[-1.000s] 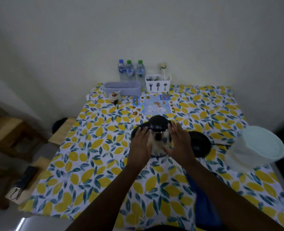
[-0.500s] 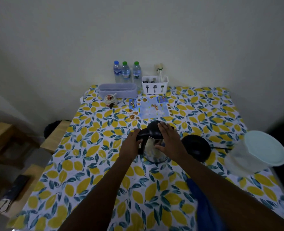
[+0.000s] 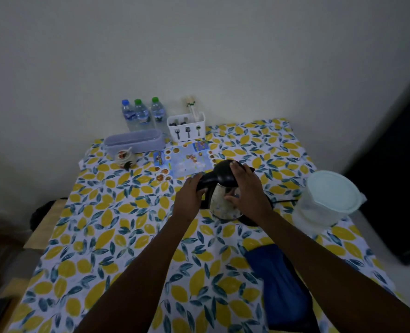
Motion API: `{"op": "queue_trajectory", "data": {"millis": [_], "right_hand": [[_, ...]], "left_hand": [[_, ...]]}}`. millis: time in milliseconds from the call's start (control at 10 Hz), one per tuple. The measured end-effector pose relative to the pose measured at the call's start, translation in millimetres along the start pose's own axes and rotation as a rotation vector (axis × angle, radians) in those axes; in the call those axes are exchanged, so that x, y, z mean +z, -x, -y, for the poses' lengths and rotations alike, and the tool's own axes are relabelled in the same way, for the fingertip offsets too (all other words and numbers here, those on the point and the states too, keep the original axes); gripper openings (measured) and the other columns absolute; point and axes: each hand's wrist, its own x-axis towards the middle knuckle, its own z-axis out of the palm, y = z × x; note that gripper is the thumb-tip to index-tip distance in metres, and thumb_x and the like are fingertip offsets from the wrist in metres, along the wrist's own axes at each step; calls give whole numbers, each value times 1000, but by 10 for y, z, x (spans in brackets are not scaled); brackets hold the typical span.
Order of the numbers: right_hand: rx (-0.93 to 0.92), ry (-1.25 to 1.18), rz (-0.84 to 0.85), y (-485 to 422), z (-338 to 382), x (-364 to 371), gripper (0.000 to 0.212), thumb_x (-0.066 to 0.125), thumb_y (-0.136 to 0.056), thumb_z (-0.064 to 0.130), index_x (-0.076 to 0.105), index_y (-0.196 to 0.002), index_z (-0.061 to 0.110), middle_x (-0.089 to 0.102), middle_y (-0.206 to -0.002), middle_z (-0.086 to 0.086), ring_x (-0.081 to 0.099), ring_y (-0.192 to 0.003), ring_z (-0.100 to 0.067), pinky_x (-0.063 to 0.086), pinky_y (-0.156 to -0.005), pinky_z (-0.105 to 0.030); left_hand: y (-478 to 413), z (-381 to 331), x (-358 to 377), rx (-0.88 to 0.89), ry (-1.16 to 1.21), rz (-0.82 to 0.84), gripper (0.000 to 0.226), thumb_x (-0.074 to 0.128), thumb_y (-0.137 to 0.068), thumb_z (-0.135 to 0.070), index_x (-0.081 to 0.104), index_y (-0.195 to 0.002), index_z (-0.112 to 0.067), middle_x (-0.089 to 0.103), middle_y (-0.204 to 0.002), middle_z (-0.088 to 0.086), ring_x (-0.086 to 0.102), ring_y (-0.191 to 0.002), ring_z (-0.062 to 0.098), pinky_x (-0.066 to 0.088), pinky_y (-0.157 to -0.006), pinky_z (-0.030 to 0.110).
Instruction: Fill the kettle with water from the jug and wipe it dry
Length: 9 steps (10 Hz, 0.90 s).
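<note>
A glass kettle (image 3: 223,205) with a black lid and handle stands mid-table, partly over its black base (image 3: 252,221). My left hand (image 3: 189,198) grips the black handle on its left side. My right hand (image 3: 247,191) wraps the kettle's right side, fingers resting on the lid and thumb on the glass. A translucent jug (image 3: 324,203) with a pale lid stands to the right, apart from both hands. A blue cloth (image 3: 278,284) lies folded near the front, under my right forearm.
Lemon-print tablecloth (image 3: 108,236) covers the table. Along the back wall stand three water bottles (image 3: 141,115), a white cutlery caddy (image 3: 187,128), a grey oblong tub (image 3: 134,140) and a small figurine (image 3: 124,157). A colourful leaflet (image 3: 184,162) lies behind the kettle. A wooden bench (image 3: 45,222) is left.
My left hand shifted from the kettle's body to its handle. My right hand moved up onto the lid. The kettle has shifted right, onto the edge of its base.
</note>
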Motion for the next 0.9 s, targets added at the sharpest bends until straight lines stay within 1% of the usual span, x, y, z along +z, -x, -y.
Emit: {"op": "queue_trajectory", "data": {"millis": [100, 300, 400, 500, 600, 700, 800, 900], "right_hand": [[60, 63, 9, 73, -275, -213, 101, 78, -74, 41, 18, -152, 18, 24, -160, -6, 17, -147, -33, 26, -114, -56], [126, 110, 41, 123, -608, -386, 100, 78, -73, 40, 20, -151, 15, 28, -158, -9, 21, -145, -35, 28, -113, -57], [148, 98, 34, 150, -665, -366, 100, 79, -73, 39, 21, -151, 15, 28, -158, -9, 23, -145, -34, 29, -112, -56], [159, 93, 39, 176, -703, -295, 100, 78, -73, 40, 20, -151, 17, 28, -158, -8, 23, -145, -34, 30, -113, -54], [156, 104, 40, 167, -717, -274, 100, 77, -72, 43, 20, -151, 18, 28, -158, -7, 23, -145, -33, 31, -113, -54], [149, 208, 26, 192, -743, -259, 97, 65, -77, 57, 18, -152, 18, 26, -159, -5, 21, -146, -31, 28, -113, -56], [119, 292, -32, 172, -722, -283, 85, 49, -85, 63, 22, -151, 17, 25, -160, -5, 21, -147, -29, 25, -112, -55], [26, 312, -57, 28, -587, -366, 72, 38, -94, 58, 25, -151, 16, 23, -160, -6, 17, -148, -27, 26, -114, -55]], "left_hand": [[-156, -269, 252, 31, 14, 67, 47, 52, -99, -21, 38, -143, -14, 52, -138, 15, 53, -119, 35, 46, -95, 44], [-343, -504, 552, 67, 37, 148, 43, 51, -99, -20, 40, -140, -15, 54, -132, 14, 55, -114, 34, 47, -90, 42], [-385, -533, 612, 62, 29, 172, 44, 52, -98, -19, 41, -140, -14, 54, -134, 15, 54, -118, 34, 46, -93, 42], [-399, -518, 638, 26, 28, 197, 47, 51, -98, -19, 38, -143, -13, 50, -139, 16, 50, -124, 33, 42, -98, 40], [-407, -526, 633, 12, 21, 211, 46, 51, -98, -18, 38, -142, -13, 50, -138, 16, 50, -124, 34, 42, -98, 40], [-413, -584, 585, 15, -8, 230, 47, 51, -98, -21, 37, -142, -13, 49, -139, 15, 47, -128, 34, 41, -103, 42], [-391, -585, 529, 60, -97, 216, 53, 48, -99, -28, 31, -146, -13, 38, -151, 13, 32, -140, 36, 32, -113, 50], [-344, -509, 333, 114, -270, 177, 60, 37, -101, -40, 14, -152, -17, 9, -163, 6, 1, -150, 33, 9, -120, 55]]}}
